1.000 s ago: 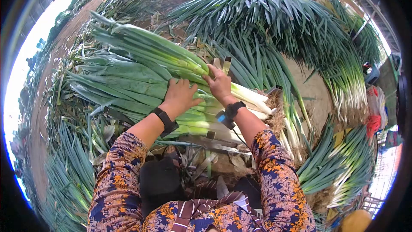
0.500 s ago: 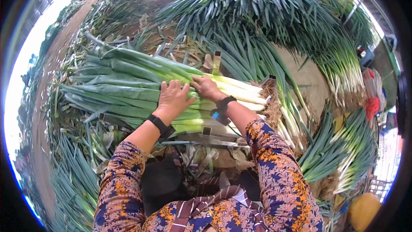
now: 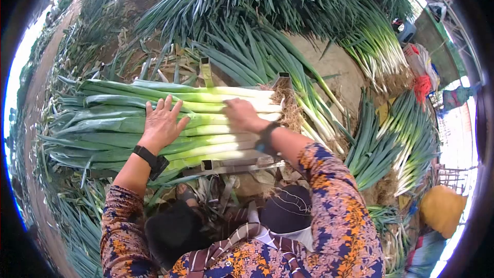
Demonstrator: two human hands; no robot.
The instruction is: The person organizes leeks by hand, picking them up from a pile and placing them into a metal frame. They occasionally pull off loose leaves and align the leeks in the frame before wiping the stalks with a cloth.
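Closest in, the frame (image 3: 242,163) has its near rail right by the knees, and the leeks (image 3: 170,118) are stacked inside it, lying sideways with the white shanks pointing right toward the roots and the green tops fanning out left past the frame's end. The left hand (image 3: 163,122) lies flat on top of the stack, fingers spread wide, pressing down on the green-to-pale part and not gripping anything. The right hand (image 3: 241,114) is a bit blurry, but it looks palm-down on the white ends, fingers loosely curled, patting rather than holding; can't tell if it's got a stalk pinched. I'd say the frame looks pretty much full, with the stack up to the posts (image 3: 206,71) on the far side and the ends lined up fairly even, so the loading part seems mostly done. No tie or band shows anywhere on the bundle, so that seems left. Further out, loose piles (image 3: 391,144) sit off to the right, and there's a long row (image 3: 309,5) across the back, so plenty remains unsorted.
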